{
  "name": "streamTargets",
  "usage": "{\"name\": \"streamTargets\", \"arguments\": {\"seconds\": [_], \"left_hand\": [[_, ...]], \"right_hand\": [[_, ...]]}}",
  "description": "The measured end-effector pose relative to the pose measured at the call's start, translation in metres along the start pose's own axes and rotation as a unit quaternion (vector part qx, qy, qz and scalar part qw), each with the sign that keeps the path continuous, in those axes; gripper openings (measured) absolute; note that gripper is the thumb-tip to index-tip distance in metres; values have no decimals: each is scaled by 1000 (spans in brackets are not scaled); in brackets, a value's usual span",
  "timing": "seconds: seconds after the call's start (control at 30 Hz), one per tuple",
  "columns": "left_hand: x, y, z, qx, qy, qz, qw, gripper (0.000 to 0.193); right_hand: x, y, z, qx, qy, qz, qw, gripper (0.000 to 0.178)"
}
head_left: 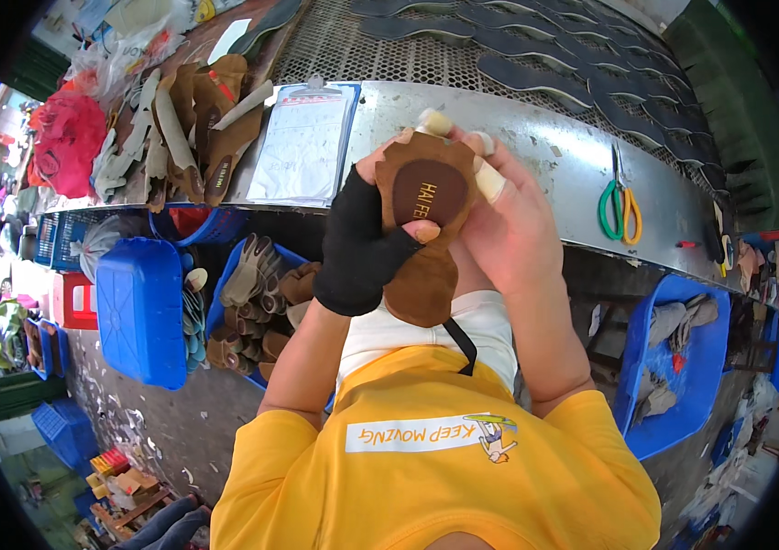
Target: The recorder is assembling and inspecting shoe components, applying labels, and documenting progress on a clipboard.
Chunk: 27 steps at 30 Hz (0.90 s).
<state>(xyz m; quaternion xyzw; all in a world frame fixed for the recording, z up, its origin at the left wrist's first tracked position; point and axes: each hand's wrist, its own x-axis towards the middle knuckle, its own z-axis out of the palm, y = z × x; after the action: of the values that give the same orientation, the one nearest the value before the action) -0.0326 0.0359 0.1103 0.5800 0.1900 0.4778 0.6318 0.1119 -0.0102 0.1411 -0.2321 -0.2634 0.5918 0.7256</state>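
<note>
A brown suede shoe piece (422, 293), shaped like an insole with a dark oval patch, is held up between my hands above my lap. Its upper edge looks jagged. My left hand (357, 243), in a black fingerless glove, grips its left side, thumb pressed on the front and fingers hidden behind. Pale finger covers sit on several fingertips of my right hand (522, 225), which holds the upper right edge; part of its grip is hidden by the piece. Beyond it, a clipboard with paper (302, 142) lies on the metal bench (408, 101).
Scissors (620, 206) with green and yellow handles lie on the bench's right. Dark soles (536, 78) cover the mesh behind. Brown and grey scraps (202, 128) and a red bundle (69, 142) lie left. Blue bins (142, 312) stand below; another blue bin (683, 403) is right.
</note>
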Motion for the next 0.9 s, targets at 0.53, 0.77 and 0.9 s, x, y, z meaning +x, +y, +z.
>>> {"name": "streamTargets", "arguments": {"seconds": [0.53, 0.77, 0.9], "left_hand": [[-1, 6, -12, 60, -81, -34, 994, 67], [3, 16, -14, 87, -110, 3, 990, 67], [9, 23, -18, 142, -124, 2, 982, 67]], "right_hand": [[1, -10, -16, -14, -21, 78, 997, 27], [7, -12, -19, -311, -28, -95, 945, 21], [2, -12, -19, -157, 37, 18, 987, 20]]}}
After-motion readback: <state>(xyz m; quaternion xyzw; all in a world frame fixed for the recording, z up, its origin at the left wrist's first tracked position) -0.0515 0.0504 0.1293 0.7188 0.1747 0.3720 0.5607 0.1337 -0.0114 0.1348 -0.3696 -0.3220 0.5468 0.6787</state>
